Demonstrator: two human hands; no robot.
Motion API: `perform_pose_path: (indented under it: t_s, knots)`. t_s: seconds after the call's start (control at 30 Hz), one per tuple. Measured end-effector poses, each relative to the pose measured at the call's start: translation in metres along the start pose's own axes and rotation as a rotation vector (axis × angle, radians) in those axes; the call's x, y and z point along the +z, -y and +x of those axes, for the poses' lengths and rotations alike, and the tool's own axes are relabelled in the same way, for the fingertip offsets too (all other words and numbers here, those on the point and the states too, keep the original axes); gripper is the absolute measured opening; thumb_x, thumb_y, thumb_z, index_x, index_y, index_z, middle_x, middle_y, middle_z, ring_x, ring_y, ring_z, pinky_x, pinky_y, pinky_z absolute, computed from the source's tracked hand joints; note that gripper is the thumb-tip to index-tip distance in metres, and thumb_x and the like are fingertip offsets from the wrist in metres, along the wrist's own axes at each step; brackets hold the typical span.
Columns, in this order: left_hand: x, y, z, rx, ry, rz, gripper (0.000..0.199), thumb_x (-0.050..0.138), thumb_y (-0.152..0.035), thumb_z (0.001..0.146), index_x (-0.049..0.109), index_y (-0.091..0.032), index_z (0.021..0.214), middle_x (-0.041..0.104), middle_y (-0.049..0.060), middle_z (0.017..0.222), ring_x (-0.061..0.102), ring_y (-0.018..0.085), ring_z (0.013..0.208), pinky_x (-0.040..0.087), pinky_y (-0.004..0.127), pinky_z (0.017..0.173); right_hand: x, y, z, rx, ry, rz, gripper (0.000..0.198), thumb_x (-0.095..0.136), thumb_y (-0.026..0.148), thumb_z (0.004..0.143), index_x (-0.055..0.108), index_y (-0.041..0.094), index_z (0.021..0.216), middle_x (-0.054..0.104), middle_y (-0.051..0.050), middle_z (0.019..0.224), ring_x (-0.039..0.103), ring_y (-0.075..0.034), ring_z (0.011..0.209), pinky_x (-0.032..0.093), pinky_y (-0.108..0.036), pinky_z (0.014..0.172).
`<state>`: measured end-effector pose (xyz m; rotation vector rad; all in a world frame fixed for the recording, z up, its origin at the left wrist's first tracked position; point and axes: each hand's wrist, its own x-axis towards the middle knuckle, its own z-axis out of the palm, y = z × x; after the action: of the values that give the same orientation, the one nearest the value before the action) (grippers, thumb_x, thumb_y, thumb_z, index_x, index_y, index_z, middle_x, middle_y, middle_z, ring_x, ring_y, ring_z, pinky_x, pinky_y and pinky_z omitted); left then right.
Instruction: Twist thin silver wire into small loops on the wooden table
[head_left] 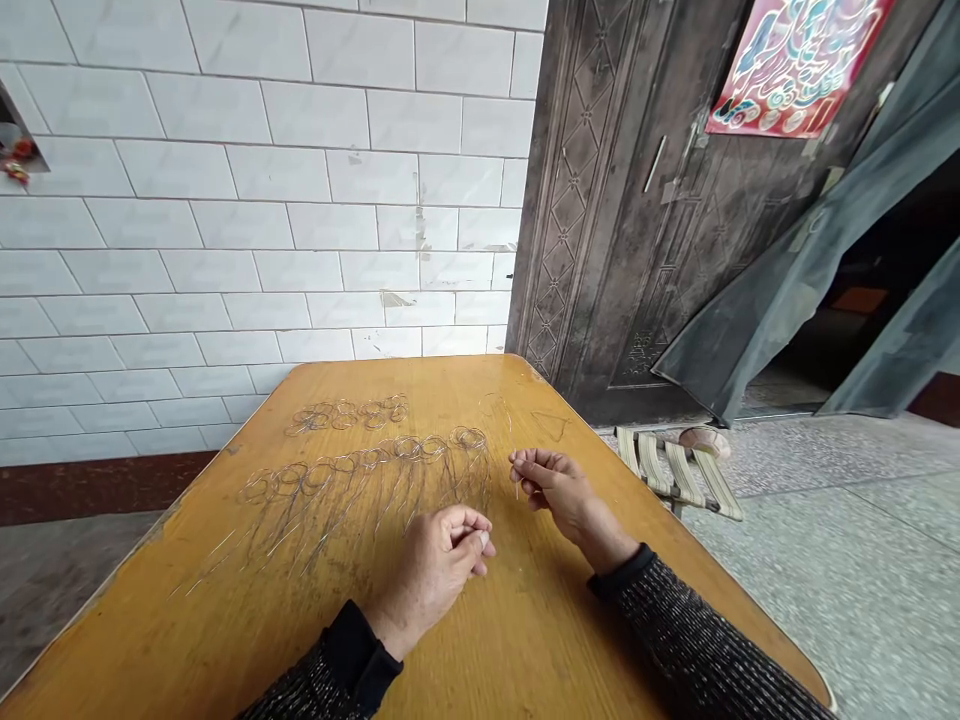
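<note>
My right hand [564, 494] pinches a thin wire [511, 424] between thumb and fingers. The wire rises from the fingertips, and a short end shows below them. Lower and to the left, my left hand [439, 568] is closed, thumb against the fingers; whatever it may hold is hidden or too fine to make out. Just beyond it, a row of looped wires [409, 450] with long loose ends lies across the table [517, 620]. A second, shorter row of wire coils [345, 414] sits farther back. One bent wire [551, 425] lies alone at the right.
White tiled wall [322, 200] stands behind the table. A dark carved door [600, 200] with a red poster [799, 65] is at the right, beside a grey curtain [795, 270]. A strapped stool [679, 470] stands close to the table's right edge.
</note>
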<state>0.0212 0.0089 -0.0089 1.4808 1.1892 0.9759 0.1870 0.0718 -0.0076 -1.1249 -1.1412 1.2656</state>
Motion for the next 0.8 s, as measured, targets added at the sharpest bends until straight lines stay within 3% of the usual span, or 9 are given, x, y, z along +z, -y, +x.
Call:
perform_pose_path:
  t_s: [0.23, 0.4, 0.67, 0.8]
  knots:
    - [-0.001, 0.000, -0.002, 0.030, 0.014, 0.006, 0.007, 0.051, -0.019, 0.072, 0.056, -0.014, 0.072, 0.061, 0.002, 0.064, 0.052, 0.010, 0.050, 0.041, 0.022, 0.051, -0.017, -0.011, 0.019, 0.113, -0.087, -0.162, 0.013, 0.058, 0.017, 0.063, 0.053, 0.015, 0.076, 0.052, 0.005, 0.047, 0.038, -0.004, 0.033, 0.025, -0.015, 0.031]
    - [-0.001, 0.002, -0.002, 0.041, 0.043, 0.042, 0.008, 0.050, -0.020, 0.073, 0.056, -0.015, 0.072, 0.061, 0.002, 0.064, 0.053, 0.010, 0.051, 0.041, 0.022, 0.051, -0.016, -0.017, 0.022, 0.077, -0.088, -0.320, 0.016, 0.056, 0.010, 0.063, 0.054, 0.015, 0.078, 0.054, 0.006, 0.045, 0.041, -0.005, 0.033, 0.029, -0.015, 0.031]
    - [-0.001, 0.012, 0.001, 0.131, 0.047, 0.172, 0.012, 0.047, -0.018, 0.075, 0.058, -0.015, 0.075, 0.064, 0.004, 0.065, 0.055, 0.012, 0.051, 0.043, 0.023, 0.050, -0.017, -0.019, 0.024, 0.009, -0.050, -0.479, 0.009, 0.051, 0.014, 0.067, 0.059, 0.014, 0.072, 0.052, 0.006, 0.044, 0.039, -0.005, 0.032, 0.029, -0.016, 0.032]
    - [0.001, 0.001, -0.011, 0.191, 0.032, 0.262, 0.019, 0.045, -0.015, 0.076, 0.063, -0.015, 0.081, 0.067, 0.005, 0.068, 0.059, 0.013, 0.054, 0.044, 0.022, 0.052, -0.022, -0.020, 0.025, -0.020, -0.055, -0.499, 0.009, 0.050, 0.017, 0.070, 0.058, 0.013, 0.069, 0.048, 0.005, 0.042, 0.040, -0.006, 0.033, 0.029, -0.017, 0.034]
